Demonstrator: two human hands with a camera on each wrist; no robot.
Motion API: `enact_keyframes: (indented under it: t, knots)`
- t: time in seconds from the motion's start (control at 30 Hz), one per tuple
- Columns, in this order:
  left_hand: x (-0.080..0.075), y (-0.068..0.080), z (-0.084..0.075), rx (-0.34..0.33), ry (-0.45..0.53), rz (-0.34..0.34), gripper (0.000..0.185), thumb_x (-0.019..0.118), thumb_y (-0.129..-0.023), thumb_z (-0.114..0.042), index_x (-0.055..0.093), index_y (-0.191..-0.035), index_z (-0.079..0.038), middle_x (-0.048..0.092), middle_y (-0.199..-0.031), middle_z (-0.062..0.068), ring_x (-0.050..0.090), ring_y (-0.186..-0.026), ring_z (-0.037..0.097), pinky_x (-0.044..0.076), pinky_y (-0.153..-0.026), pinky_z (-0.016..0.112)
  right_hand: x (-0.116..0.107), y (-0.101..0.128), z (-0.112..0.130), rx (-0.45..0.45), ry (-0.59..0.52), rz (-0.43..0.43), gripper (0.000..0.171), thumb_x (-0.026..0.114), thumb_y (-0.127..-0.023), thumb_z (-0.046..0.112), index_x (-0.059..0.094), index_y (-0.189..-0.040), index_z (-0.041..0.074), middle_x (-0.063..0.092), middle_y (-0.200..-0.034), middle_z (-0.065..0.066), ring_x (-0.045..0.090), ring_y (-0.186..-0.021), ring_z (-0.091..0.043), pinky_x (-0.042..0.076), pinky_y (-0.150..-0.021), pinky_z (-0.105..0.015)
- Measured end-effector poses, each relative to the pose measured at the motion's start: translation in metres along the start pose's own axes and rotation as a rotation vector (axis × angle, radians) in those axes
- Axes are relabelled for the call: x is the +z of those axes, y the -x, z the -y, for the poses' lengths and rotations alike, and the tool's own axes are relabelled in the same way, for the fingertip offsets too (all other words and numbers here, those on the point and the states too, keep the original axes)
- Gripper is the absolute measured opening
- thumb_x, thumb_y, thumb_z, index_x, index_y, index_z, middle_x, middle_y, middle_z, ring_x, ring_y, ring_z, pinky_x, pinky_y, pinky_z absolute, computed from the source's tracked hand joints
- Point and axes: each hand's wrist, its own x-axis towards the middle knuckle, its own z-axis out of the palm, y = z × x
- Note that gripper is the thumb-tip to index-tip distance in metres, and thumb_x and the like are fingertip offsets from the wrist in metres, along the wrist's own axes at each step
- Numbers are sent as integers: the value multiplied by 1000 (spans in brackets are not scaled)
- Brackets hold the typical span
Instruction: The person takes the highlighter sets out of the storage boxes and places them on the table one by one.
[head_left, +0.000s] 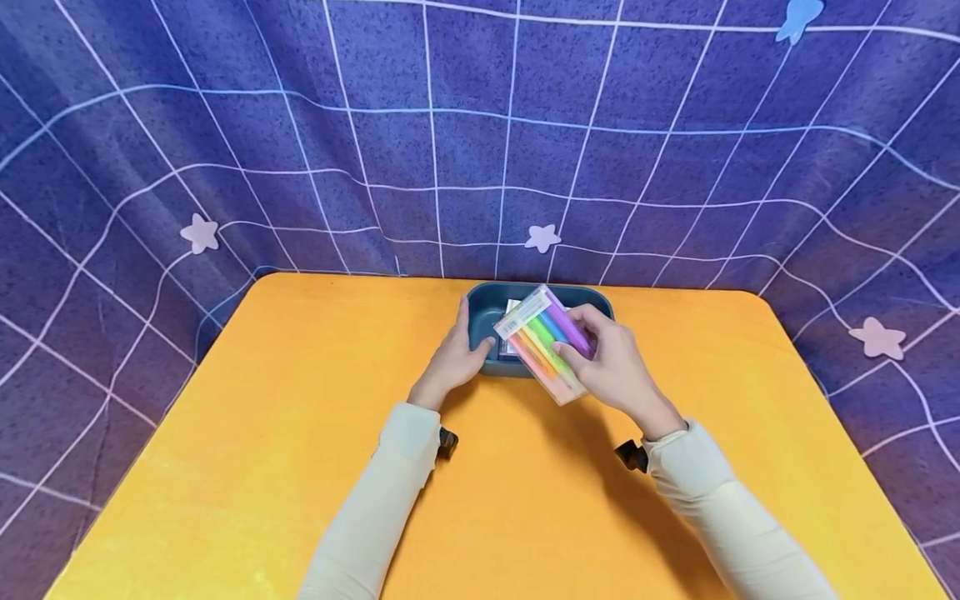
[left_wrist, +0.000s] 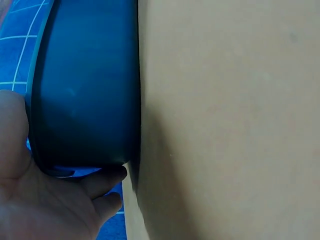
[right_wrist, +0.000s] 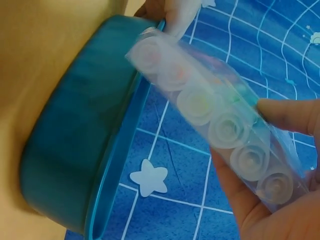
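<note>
My left hand (head_left: 452,354) grips the left end of a dark teal plastic box (head_left: 510,368), thumb over the rim and fingers along the outside. In the left wrist view the box's side wall (left_wrist: 90,90) stands beside that hand. Between thumb and fingers, my right hand (head_left: 617,367) holds a clear pack of highlighters (head_left: 547,337) in rainbow colours, tilted above the box. The round pen ends of the pack (right_wrist: 227,130) face the right wrist camera. Partly hidden under it, a small flat packaged item (head_left: 507,343) lies inside the box; its kind cannot be told.
The box stands near the far edge of a yellow-orange table (head_left: 300,375). Behind and to both sides hangs a blue-purple cloth (head_left: 390,150) with white grid lines and star shapes. Dark wrist camera mounts (head_left: 447,443) stick out inward from both cuffs.
</note>
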Motion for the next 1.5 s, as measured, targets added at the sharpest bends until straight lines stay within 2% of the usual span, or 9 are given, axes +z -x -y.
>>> enact_keyframes:
  t: [0.4,0.57,0.77,0.9,1.1,1.27,1.5]
  knots:
    - [-3,2,2,-10,7,-14,89,53,-102,-36,-13,-161,-29,12,-172,6,22,-156,34,24,-125,55,8,5,4,23,-39,46,25,75,-87,11,64,-110,12,69,-92,-7,58,-76,-19,45,-62,-24]
    - [5,0,-2,-21,17,1,89,54,-102,-30,-13,-161,-31,11,-172,5,22,-157,32,25,-126,54,10,7,-1,37,-51,58,26,74,-88,12,63,-111,11,69,-95,-8,60,-77,-19,48,-64,-24]
    - [14,-1,-4,-6,9,22,91,55,-102,-26,-13,-162,-29,15,-171,9,25,-155,33,28,-124,54,16,15,-10,79,-54,46,24,74,-88,11,62,-109,12,70,-93,-8,60,-79,-20,49,-68,-25]
    - [9,-1,-2,-2,19,-19,90,57,-101,-24,-10,-162,-27,16,-171,9,27,-155,33,29,-124,53,23,15,-11,67,-88,55,24,74,-89,11,61,-110,12,70,-92,-8,60,-79,-20,50,-68,-25]
    - [-1,0,-2,27,17,-29,92,58,-101,-29,-10,-163,-24,13,-171,8,25,-155,33,28,-125,53,28,14,-7,59,-127,73,25,73,-89,11,61,-111,12,71,-94,-9,61,-77,-19,51,-65,-23]
    - [0,1,-4,41,30,-42,94,60,-99,-29,-9,-163,-23,15,-171,11,26,-155,34,28,-124,54,31,16,-5,73,-148,59,25,73,-89,10,61,-110,11,71,-96,-9,63,-79,-18,54,-69,-23]
    - [2,1,-2,14,32,-40,89,56,-102,-31,-9,-163,-25,18,-170,14,26,-155,36,28,-124,55,36,21,-8,83,-162,58,23,74,-89,9,62,-109,11,70,-95,-9,61,-79,-19,52,-69,-22]
